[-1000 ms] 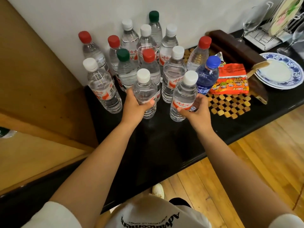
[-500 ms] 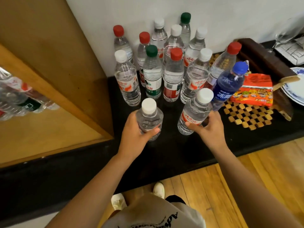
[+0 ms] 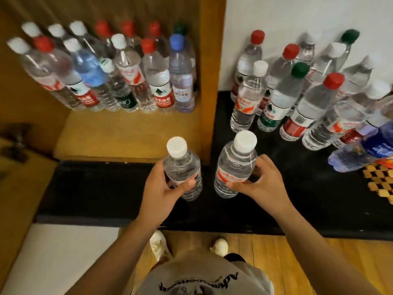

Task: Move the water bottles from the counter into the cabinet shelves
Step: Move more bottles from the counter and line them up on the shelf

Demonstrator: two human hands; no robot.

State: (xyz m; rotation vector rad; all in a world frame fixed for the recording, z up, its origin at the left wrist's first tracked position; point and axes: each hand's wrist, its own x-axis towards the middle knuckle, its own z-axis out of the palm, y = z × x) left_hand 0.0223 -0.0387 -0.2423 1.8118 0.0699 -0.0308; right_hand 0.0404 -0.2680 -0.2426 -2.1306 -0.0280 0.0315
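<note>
- Nearest are two white shoes (image 3: 158, 244) on the wooden floor (image 3: 297, 252), under the person's grey shirt (image 3: 202, 277).
- The left hand (image 3: 161, 188) has its fingers and thumb wrapped round a small bottle with a white cap (image 3: 182, 167). The bottle is upright, over the near edge of the black counter (image 3: 95, 192).
- The right hand (image 3: 258, 184) has its fingers and thumb curled round a second white-capped bottle (image 3: 235, 165), with a red label. It is upright too, just right of the first one.
- Farther right, a bunch of bottles (image 3: 297, 92) stands on the counter by the white wall (image 3: 276, 15). Their caps are red, white and green. A blue bottle (image 3: 365, 150) lies at the right edge, near a checked mat (image 3: 380, 182).
- Far left, the cabinet shelf (image 3: 127, 133) has rows of bottles (image 3: 127, 71) at its back.
</note>
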